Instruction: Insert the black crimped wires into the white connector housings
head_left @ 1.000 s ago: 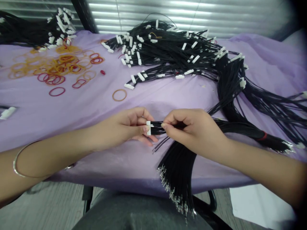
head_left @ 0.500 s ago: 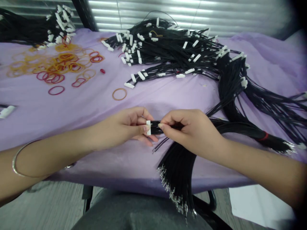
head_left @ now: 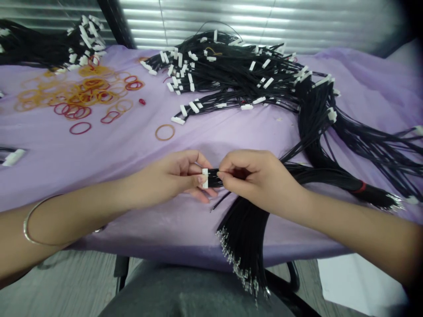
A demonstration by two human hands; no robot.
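Note:
My left hand (head_left: 188,174) pinches a small white connector housing (head_left: 205,178) between thumb and fingers. Black wires (head_left: 213,177) run from the housing towards the right. Close beside it, my right hand (head_left: 251,171) has thumb and forefinger pinched on a wire at the connector; the wire's tip is hidden. One loose wire end (head_left: 218,203) pokes out below the right hand. Under that hand a thick bundle of black wires (head_left: 247,233) with bare metal terminals hangs over the table edge.
Black cables with white connectors (head_left: 231,75) are heaped at the back. Orange and red rubber bands (head_left: 95,90) lie scattered at left, with another cable pile (head_left: 39,44) behind. A wire bundle tied with a red band (head_left: 358,187) lies at right. Purple cloth (head_left: 132,145) covers the table.
The view has shifted slightly. Of two loose wire ends below my right hand, only one shows now. Both hands keep nearly the same place at the connector.

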